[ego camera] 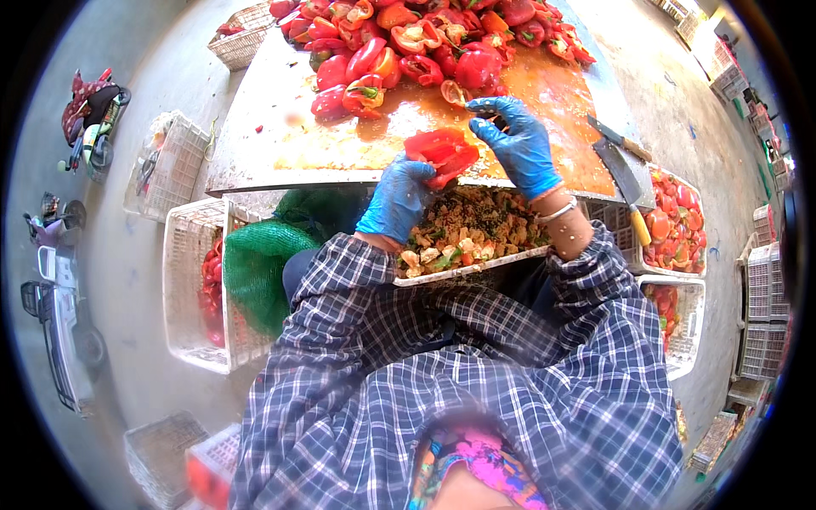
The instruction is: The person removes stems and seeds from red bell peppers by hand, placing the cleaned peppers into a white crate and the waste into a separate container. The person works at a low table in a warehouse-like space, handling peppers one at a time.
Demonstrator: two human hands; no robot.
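My left hand, in a blue glove, grips an opened red bell pepper piece just past the table's near edge. To its right my right hand, also gloved in blue, is raised with bent fingers; a small dark gap shows between thumb and fingers, and whether something small is pinched there I cannot tell. Just beyond its fingertips lies a pepper piece on the wet table. A heap of cut red peppers covers the far side. Below my hands a crate holds pepper cores and seeds.
Two knives, one with a wooden handle and a cleaver with a yellow handle, lie at the table's right edge. Crates of red peppers stand at right. At left are a white crate and a green mesh bag.
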